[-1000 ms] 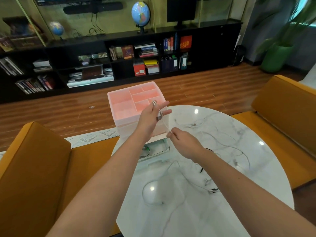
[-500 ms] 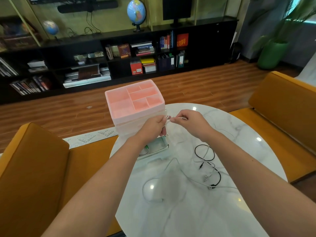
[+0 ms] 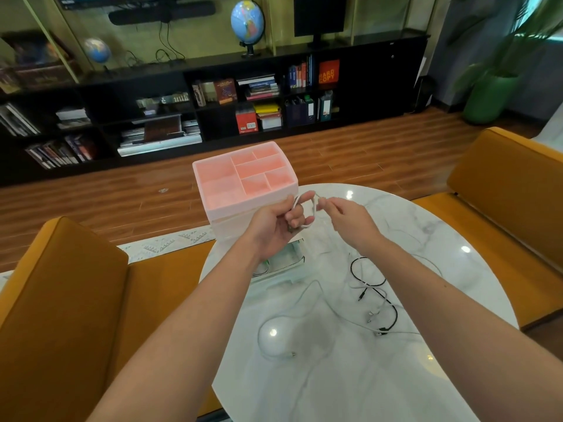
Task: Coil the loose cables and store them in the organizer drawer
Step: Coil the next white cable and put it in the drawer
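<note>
My left hand [image 3: 274, 226] is raised over the far side of the tabletop [image 3: 426, 239], palm turned toward me, fingers curled with a white cable [image 3: 309, 222] looped around them. My right hand [image 3: 347, 217] is just beside it on the right, thumb and fingertips pinching the same cable near the top of the loop. Both hands hang in the air, right in front of the organizer [image 3: 243, 178].

The organizer is pink, standing at the far left edge of the tabletop, its top tray divided into several open compartments. Below my left wrist its bottom drawer [image 3: 289, 260] is pulled out toward me; I can see something greenish inside but cannot tell what it is.

Nearer to me, a black cable [image 3: 365, 284] lies loose on the marble to the right, tangled with a thin white one. A second white cable [image 3: 292, 318] curves into a loose ring at the near left of the tabletop, its plug end resting near the ring.

Orange seats [image 3: 61, 300] flank the tabletop left and right. A black bookshelf [image 3: 213, 95] with books and two globes lines the far wall.
</note>
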{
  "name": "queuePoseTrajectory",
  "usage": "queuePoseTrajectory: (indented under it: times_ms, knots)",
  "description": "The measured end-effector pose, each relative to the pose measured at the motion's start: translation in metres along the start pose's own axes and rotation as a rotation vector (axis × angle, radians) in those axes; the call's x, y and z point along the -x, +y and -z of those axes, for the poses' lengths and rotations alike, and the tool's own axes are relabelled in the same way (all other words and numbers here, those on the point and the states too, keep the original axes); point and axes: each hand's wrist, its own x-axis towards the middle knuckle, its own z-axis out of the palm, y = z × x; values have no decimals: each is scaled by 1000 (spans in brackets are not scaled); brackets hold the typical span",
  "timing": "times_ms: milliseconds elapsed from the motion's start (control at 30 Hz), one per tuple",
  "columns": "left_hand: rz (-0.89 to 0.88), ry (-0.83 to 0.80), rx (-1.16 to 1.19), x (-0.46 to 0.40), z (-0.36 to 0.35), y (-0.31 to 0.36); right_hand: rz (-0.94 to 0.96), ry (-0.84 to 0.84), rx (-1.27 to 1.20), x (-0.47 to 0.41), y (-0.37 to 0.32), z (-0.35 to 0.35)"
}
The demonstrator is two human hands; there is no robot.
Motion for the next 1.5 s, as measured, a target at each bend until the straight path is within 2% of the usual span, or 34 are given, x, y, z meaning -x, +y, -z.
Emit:
queuePoseTrajectory:
  times_ms: [100,200,433,600,733,900,967,1100,1233,1400,1500]
  knots:
    - [-40,14,98,-2,0,-1,-22,-27,69,10,0,-11]
    - [-148,113,147,-8,0,-1,-28,-62,122,18,-2,-21]
    - [-335,262,-73,-24,-4,-4,28,-105,137,25,-18,-28]
    - [-346,355,-488,-24,0,0,15,-76,240,21,-16,-15]
    - [-343,336,-789,-22,1,-4,-22,-52,255,15,-19,-6]
    - [-274,267,-1152,-25,8,-10,-30,-211,197,11,-18,2]
    - [-223,237,-1297,-22,12,-9,-9,-219,182,9,-18,10]
    - [-87,196,-1173,-14,16,-11,-9,-139,180,1,-18,27]
    - [-63,153,-1053,-11,16,-9,-4,-113,93,-6,-13,30]
    - [-37,7,-737,-7,6,-3,68,-121,10,-7,-3,26]
    - [-29,-1,-567,-5,3,-2,55,-144,-65,-3,-4,24]
